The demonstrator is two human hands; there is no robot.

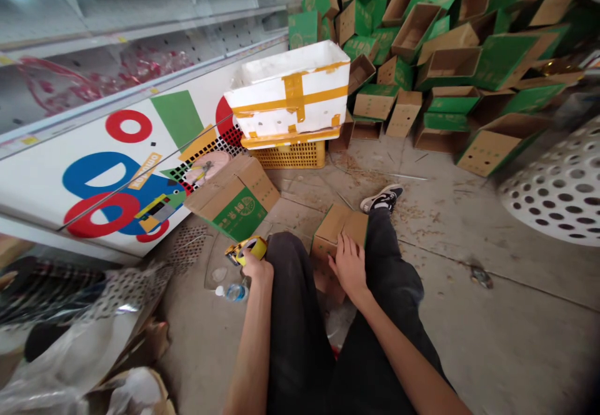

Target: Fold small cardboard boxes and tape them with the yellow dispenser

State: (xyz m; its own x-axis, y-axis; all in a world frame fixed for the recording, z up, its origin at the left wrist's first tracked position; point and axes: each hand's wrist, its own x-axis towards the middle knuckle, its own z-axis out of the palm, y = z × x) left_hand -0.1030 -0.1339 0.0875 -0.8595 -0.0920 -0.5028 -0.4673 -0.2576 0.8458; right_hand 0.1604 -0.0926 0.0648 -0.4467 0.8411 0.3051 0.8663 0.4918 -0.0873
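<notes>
Although the plastic bags [60, 365] at 8 o'clock run off the frame's edge, a white display fridge [94, 171] shows plainly at 10 o'clock. A cardboard box [234, 197] with a green panel lies tilted at 11 o'clock. The left hand [255, 267] is clamped on a yellow tape dispenser [247, 250], partly hiding it, with a water bottle [233, 292] just beside. Well apart, the right hand [349, 266] rests open on a small cardboard box [338, 230], partly hidden between the legs. At 12 o'clock, a taped white foam box [288, 93] sits on a yellow crate [290, 155]; green-printed boxes [435, 46] are heaped at 1 o'clock, and a perforated white basket [557, 184] is cut off at 3 o'clock.
</notes>
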